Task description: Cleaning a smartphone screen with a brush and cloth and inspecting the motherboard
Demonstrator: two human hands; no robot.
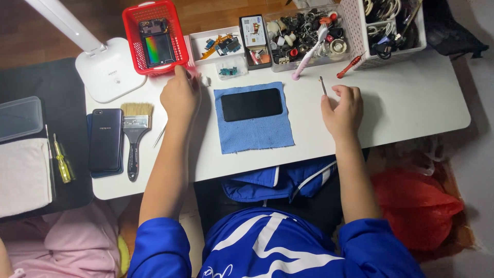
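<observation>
Black phone [251,104] is lying face-up on blue cloth [254,119], mid desk [411,103]. Right hand [341,111], just right of cloth, is gripping thin metal tool [322,85]. Left hand [179,96], left of cloth by red basket [154,37], is pinching sth small & white, hard to make out. Boxed card pkg [254,32] is sitting behind cloth.

Lying flat and face up on a blue cloth [254,135] at mid worktop [411,103]: a black phone [251,104], screen dark, long side running left to right. Sticking up and away from the closed right hand [342,110]: a thin metal tool [322,85], pinched at its lower end. Touching the left hand's [179,95] fingertips: a small white piece [205,81], too small to identify.
</observation>
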